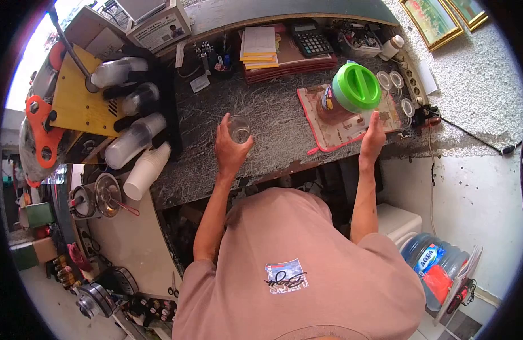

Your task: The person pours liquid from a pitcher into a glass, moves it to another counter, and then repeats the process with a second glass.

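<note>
My left hand (232, 152) is curled around a small clear drinking glass (238, 129) over the dark, scratched tabletop (267, 119), thumb on one side and fingers on the other. To the right, a clear plastic pitcher (333, 109) with a bright green lid (358, 86) is over a patterned cloth with a red border (322, 139). My right hand (373, 139) is closed at the pitcher's near right side, thumb upward, apparently on its handle. The pitcher hides part of the grip.
Stacked plastic cups (128, 144) and paper cups (148, 170) lie sideways at the left, beside a yellow machine (83, 93). Folders (289, 67), a calculator (311, 39) and a filled basket (358, 42) line the back. Cables (465, 133) run along the right wall.
</note>
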### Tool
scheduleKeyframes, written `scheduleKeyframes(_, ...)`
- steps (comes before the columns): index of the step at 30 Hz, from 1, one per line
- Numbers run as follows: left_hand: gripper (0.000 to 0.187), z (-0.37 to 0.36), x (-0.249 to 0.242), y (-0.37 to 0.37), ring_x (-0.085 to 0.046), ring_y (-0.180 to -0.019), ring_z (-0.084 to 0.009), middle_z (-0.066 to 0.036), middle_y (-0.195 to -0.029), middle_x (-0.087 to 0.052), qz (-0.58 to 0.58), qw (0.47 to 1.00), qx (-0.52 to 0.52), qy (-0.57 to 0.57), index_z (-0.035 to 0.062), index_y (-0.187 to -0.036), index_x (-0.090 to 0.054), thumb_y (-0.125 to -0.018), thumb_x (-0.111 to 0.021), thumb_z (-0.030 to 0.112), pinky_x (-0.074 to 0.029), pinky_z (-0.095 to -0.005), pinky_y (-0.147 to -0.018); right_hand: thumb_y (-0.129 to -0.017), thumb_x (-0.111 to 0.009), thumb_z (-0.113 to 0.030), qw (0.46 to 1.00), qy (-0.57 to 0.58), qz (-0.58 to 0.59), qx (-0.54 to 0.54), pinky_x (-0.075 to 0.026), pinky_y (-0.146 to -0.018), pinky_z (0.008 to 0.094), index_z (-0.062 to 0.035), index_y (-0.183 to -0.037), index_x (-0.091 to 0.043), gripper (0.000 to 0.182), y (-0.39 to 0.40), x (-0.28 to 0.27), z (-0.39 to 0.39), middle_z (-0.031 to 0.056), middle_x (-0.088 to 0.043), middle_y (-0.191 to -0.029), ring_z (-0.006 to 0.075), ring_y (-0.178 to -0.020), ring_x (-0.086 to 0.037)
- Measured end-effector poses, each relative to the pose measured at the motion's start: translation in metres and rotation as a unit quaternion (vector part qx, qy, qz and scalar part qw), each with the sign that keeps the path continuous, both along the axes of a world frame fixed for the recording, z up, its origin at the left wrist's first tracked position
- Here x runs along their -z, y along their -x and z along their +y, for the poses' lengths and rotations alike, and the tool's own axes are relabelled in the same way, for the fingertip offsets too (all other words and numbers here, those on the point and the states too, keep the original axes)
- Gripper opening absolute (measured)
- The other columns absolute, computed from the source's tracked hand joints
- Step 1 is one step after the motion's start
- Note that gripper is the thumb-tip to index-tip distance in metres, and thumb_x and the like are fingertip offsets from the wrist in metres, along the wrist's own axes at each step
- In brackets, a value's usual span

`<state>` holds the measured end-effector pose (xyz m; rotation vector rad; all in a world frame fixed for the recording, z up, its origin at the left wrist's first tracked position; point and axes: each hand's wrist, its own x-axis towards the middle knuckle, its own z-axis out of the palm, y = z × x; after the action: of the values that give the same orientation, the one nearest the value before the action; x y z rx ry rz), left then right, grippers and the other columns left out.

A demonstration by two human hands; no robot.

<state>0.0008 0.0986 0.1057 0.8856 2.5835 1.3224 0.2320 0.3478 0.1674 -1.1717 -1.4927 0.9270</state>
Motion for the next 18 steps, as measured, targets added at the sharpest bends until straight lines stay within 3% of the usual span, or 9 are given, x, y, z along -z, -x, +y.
scheduleKeyframes(3,0.083,-0.002,0.006,-0.005,-0.059,-0.115,-0.0334,-0.017,-0.126,-0.057,-0.012,0.998,-0.019,-0.057,0.0096,-0.145,-0.041,-0.075,-0.084,0.023,-0.049,-0.0456,-0.096,-0.099,-0.062,-0.039,0.993,0.034,0.095,-0.056,-0.038,-0.058,0.0297,0.0006,-0.075,-0.063,0.046,0.018,0.017,0.000,-0.0017,-0.054,-0.062,0.0082,-0.060,-0.047)
scheduleKeyframes(4,0.081,-0.004,0.009,-0.009,-0.058,-0.115,-0.0335,-0.018,-0.126,-0.056,-0.021,0.995,-0.036,-0.095,0.0092,-0.144,-0.041,-0.077,-0.084,0.024,-0.049,-0.0452,-0.097,-0.097,-0.065,-0.039,0.993,0.047,0.104,-0.016,-0.033,-0.054,0.0297,-0.0031,-0.068,-0.062,0.046,0.021,0.025,0.003,-0.0036,-0.051,-0.060,0.0079,-0.057,-0.044)
scheduleKeyframes(8,0.073,-0.016,0.034,-0.035,-0.058,-0.115,-0.0355,-0.021,-0.124,-0.056,-0.003,0.980,-0.137,-0.145,0.0074,-0.139,-0.044,-0.080,-0.083,0.029,-0.046,-0.0426,-0.097,-0.094,-0.069,-0.037,0.987,0.091,0.130,0.020,-0.030,-0.051,0.0288,-0.0057,-0.063,-0.060,0.045,0.028,0.031,0.012,-0.0046,-0.047,-0.056,0.0072,-0.053,-0.042)
scheduleKeyframes(10,0.048,-0.032,0.045,-0.041,-0.060,-0.112,-0.0328,-0.019,-0.118,-0.060,-0.069,0.994,-0.082,-0.029,0.0033,-0.125,-0.055,-0.090,-0.073,0.031,-0.045,-0.0399,-0.095,-0.090,-0.074,-0.033,0.984,0.066,0.162,0.021,-0.026,-0.048,0.0279,-0.0087,-0.061,-0.057,0.042,0.028,0.031,0.020,-0.0053,-0.045,-0.055,0.0064,-0.050,-0.039)
scheduleKeyframes(14,0.032,-0.038,0.056,-0.053,-0.063,-0.106,-0.0294,-0.016,-0.110,-0.064,-0.138,0.988,-0.022,-0.072,0.0012,-0.112,-0.063,-0.099,-0.061,0.030,-0.047,-0.0384,-0.090,-0.087,-0.079,-0.027,0.976,0.061,0.202,-0.046,-0.018,-0.045,0.0274,-0.0128,-0.057,-0.051,0.043,0.027,0.018,0.035,-0.0070,-0.040,-0.054,0.0040,-0.046,-0.030)
scheduleKeyframes(16,0.023,-0.032,0.057,-0.059,-0.061,-0.085,-0.0159,-0.006,-0.095,-0.068,-0.096,0.983,-0.033,-0.151,0.0043,-0.106,-0.066,-0.101,-0.057,0.025,-0.048,-0.0327,-0.080,-0.087,-0.078,-0.027,0.974,0.059,0.196,-0.096,-0.018,-0.046,0.0273,-0.0131,-0.057,-0.050,0.044,0.023,0.013,0.041,-0.0073,-0.039,-0.055,0.0037,-0.046,-0.029)
scheduleKeyframes(18,0.024,-0.033,0.054,-0.058,-0.062,-0.089,-0.0152,-0.006,-0.097,-0.068,-0.117,0.983,-0.017,-0.141,0.0040,-0.107,-0.066,-0.102,-0.055,0.025,-0.048,-0.0319,-0.082,-0.088,-0.078,-0.027,0.970,0.060,0.186,-0.145,-0.018,-0.046,0.0272,-0.0134,-0.057,-0.049,0.044,0.017,0.011,0.045,-0.0076,-0.039,-0.055,0.0033,-0.047,-0.028)
